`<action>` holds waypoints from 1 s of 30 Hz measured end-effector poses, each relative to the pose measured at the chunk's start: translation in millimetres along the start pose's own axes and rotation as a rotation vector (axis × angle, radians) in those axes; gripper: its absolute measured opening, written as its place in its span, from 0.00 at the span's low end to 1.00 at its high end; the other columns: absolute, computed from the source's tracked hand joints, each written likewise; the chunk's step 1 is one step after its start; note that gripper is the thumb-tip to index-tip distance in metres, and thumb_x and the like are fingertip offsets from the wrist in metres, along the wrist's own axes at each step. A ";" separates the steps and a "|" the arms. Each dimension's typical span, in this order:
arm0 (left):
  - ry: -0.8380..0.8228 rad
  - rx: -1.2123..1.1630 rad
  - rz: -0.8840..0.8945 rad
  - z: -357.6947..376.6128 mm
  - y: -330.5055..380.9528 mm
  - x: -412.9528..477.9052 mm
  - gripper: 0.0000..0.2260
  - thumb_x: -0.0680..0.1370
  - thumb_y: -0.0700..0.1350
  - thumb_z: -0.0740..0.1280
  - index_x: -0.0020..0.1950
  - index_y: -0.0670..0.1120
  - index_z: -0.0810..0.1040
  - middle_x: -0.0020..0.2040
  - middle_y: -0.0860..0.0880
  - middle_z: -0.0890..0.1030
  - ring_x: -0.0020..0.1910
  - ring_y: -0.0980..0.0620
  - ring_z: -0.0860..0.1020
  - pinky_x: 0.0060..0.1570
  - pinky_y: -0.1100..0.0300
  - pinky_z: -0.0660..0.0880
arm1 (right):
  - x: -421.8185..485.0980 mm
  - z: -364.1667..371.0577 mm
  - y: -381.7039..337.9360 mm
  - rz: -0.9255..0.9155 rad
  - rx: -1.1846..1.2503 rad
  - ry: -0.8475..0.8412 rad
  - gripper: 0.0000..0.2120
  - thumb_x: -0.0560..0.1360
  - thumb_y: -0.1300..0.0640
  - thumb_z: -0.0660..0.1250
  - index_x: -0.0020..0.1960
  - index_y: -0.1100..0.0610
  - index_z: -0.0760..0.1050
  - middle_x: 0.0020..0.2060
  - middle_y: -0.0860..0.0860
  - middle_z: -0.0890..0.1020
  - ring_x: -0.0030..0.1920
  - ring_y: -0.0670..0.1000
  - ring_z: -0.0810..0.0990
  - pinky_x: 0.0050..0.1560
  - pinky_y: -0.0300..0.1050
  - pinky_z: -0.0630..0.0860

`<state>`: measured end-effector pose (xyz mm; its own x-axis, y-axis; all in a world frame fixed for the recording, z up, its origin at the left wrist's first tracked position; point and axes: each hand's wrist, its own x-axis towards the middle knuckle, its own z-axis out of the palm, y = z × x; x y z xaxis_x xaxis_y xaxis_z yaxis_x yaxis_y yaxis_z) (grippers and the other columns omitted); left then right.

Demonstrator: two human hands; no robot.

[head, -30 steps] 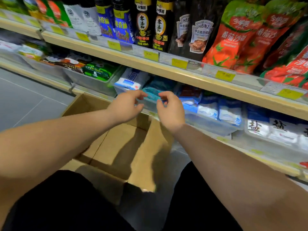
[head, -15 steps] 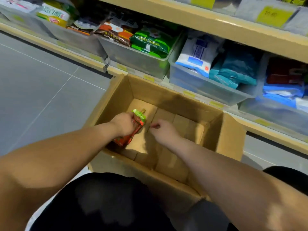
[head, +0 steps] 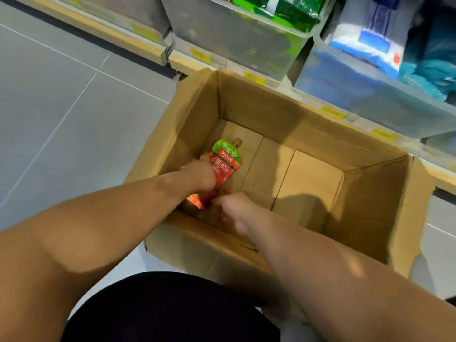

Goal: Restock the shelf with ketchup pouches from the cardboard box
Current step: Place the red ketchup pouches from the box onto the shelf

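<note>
Head view: an open cardboard box point(head: 271, 104) stands on the floor point(head: 61, 107). Inside it, at its near left corner, lies one red and green pouch point(head: 225, 166), its spout towards the box's far wall. The left hand point(head: 199, 175) reaches into the box and grips the pouch round its middle. The right hand point(head: 232, 206) is in the box at the pouch's lower end, blurred, so I cannot tell its fingers' state. Beyond the box's far wall runs the shelf point(head: 123, 28), carrying clear bins point(head: 234, 38) of packets.

1 ketchup pouch point(head: 225, 161) lies left inside the cardboard box point(head: 271, 104), shelf point(head: 197, 55) behind.
</note>
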<state>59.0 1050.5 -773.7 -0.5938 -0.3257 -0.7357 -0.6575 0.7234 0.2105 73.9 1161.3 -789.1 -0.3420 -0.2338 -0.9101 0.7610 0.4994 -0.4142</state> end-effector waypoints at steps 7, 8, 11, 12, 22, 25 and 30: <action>-0.035 0.246 -0.060 12.5 3.9 8.0 0.32 0.70 0.51 0.73 0.67 0.40 0.63 0.65 0.40 0.72 0.65 0.42 0.71 0.63 0.53 0.66 | 14.9 4.4 -0.4 0.084 0.162 0.050 0.11 0.72 0.68 0.63 0.52 0.59 0.76 0.40 0.52 0.76 0.41 0.49 0.71 0.40 0.42 0.67; -0.032 0.228 -0.047 12.7 3.0 8.6 0.29 0.72 0.50 0.71 0.66 0.40 0.65 0.65 0.40 0.73 0.65 0.41 0.72 0.62 0.54 0.68 | 15.4 1.9 1.4 0.103 0.172 0.054 0.10 0.71 0.68 0.64 0.51 0.59 0.76 0.41 0.53 0.77 0.40 0.50 0.71 0.38 0.41 0.67; -0.115 0.051 -0.006 14.6 -0.9 9.5 0.19 0.79 0.50 0.62 0.64 0.38 0.72 0.63 0.39 0.76 0.61 0.41 0.76 0.57 0.54 0.72 | 12.3 -10.6 6.5 0.149 0.184 0.032 0.14 0.70 0.70 0.67 0.53 0.60 0.74 0.43 0.52 0.78 0.41 0.50 0.74 0.34 0.43 0.69; -0.163 -0.057 -0.025 16.6 -1.4 8.0 0.18 0.80 0.50 0.62 0.64 0.39 0.73 0.61 0.39 0.78 0.59 0.41 0.77 0.54 0.54 0.73 | 10.8 -16.6 8.2 0.153 0.170 0.014 0.15 0.70 0.70 0.68 0.54 0.58 0.73 0.42 0.51 0.78 0.41 0.50 0.74 0.34 0.44 0.71; -0.465 -0.630 -0.051 10.5 17.5 -14.3 0.11 0.76 0.43 0.69 0.57 0.48 0.74 0.56 0.46 0.81 0.55 0.44 0.79 0.45 0.48 0.78 | -13.1 -75.4 14.0 -0.037 0.003 0.027 0.34 0.65 0.74 0.71 0.62 0.50 0.65 0.49 0.47 0.76 0.57 0.54 0.75 0.54 0.54 0.78; -0.411 -0.703 0.006 1.3 33.8 -24.9 0.14 0.74 0.43 0.70 0.56 0.51 0.70 0.56 0.47 0.80 0.56 0.44 0.79 0.48 0.44 0.79 | -23.3 -92.4 7.3 -0.122 -0.030 0.076 0.38 0.63 0.71 0.74 0.67 0.50 0.64 0.53 0.47 0.76 0.58 0.53 0.75 0.56 0.55 0.78; -0.252 -0.746 0.128 -7.5 80.8 -51.7 0.21 0.73 0.44 0.72 0.65 0.47 0.71 0.61 0.44 0.78 0.58 0.41 0.78 0.49 0.42 0.78 | -50.4 -136.6 -8.4 -0.238 -0.042 0.121 0.37 0.63 0.72 0.74 0.69 0.57 0.67 0.60 0.54 0.78 0.59 0.56 0.77 0.58 0.58 0.77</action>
<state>33.1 1121.2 -713.8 -0.6212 -0.0556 -0.7816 -0.7815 0.1183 0.6127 9.4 1282.9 -740.8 -0.5742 -0.2488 -0.7800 0.6285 0.4766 -0.6147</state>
